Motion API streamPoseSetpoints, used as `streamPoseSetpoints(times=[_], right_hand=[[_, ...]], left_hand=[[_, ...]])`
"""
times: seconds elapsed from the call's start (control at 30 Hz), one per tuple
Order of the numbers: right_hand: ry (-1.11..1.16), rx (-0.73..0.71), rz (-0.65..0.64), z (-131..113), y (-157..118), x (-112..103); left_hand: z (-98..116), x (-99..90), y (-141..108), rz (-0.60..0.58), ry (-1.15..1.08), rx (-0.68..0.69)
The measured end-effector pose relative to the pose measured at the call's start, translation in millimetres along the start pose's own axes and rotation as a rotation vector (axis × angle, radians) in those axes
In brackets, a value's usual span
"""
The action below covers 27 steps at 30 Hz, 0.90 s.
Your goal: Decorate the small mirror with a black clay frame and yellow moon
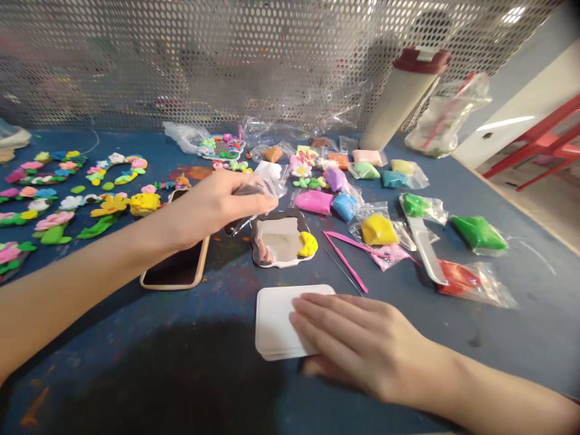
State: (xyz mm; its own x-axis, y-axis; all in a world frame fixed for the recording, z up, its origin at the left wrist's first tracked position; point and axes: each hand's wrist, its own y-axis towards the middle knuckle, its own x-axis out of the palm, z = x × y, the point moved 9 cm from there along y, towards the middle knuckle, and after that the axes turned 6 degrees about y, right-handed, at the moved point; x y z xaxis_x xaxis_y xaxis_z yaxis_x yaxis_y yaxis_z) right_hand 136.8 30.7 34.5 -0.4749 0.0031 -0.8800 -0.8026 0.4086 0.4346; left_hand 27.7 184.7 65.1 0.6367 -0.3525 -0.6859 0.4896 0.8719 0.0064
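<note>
My left hand (226, 202) reaches over the phone (174, 269), its fingers closed on a clear plastic bag (274, 178) with something dark at its lower edge. Just right of it lies a small mirror (278, 238) with a wavy frame and a yellow clay moon (308, 244) on its right side. Nearer me, my right hand (357, 338) lies with fingers stretched over the right part of a white rounded rectangular board (281, 323). Pink tools (347, 260) and a thin needle rest beyond that hand.
Bagged coloured clay (378, 229) and a white comb (423, 244) lie on the right. Finished clay pieces (111, 205) cover the left. A tall bottle (401, 99) leans near the perforated metal screen (203, 66), beside a plastic cup (448, 118).
</note>
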Motion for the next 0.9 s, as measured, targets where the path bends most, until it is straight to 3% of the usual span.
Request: streamPoseSetpoints(times=[0.07,0.13,0.27,0.37,0.47,0.7,0.9], right_hand=[[0.073,0.009,-0.028,-0.8,2.3,2.2],[0.192,0.104,0.04,9.9,2.8,-6.5],[0.324,0.409,0.365,46.1,-11.1,-36.2],[0.326,0.512,0.5,56.3,-19.0,-43.9],[0.344,0.532,0.492,56.4,-15.9,-38.7],[0.559,0.472,0.493,51.5,-12.0,-25.7],[0.563,0.445,0.407,48.6,-8.2,-17.4]], left_hand=[[5.9,11.5,-5.4,-0.055,0.069,0.033],[11.2,22.4,-12.5,-0.071,0.212,0.062],[28.0,51.4,-29.0,-0.118,0.404,0.219],[29.9,74.9,-37.9,-0.204,0.413,0.242],[28.6,89.3,-43.2,-0.22,0.398,0.235],[25.7,103.8,-51.2,-0.13,0.299,0.279],[15.9,113.0,-54.9,-0.196,0.236,0.234]])
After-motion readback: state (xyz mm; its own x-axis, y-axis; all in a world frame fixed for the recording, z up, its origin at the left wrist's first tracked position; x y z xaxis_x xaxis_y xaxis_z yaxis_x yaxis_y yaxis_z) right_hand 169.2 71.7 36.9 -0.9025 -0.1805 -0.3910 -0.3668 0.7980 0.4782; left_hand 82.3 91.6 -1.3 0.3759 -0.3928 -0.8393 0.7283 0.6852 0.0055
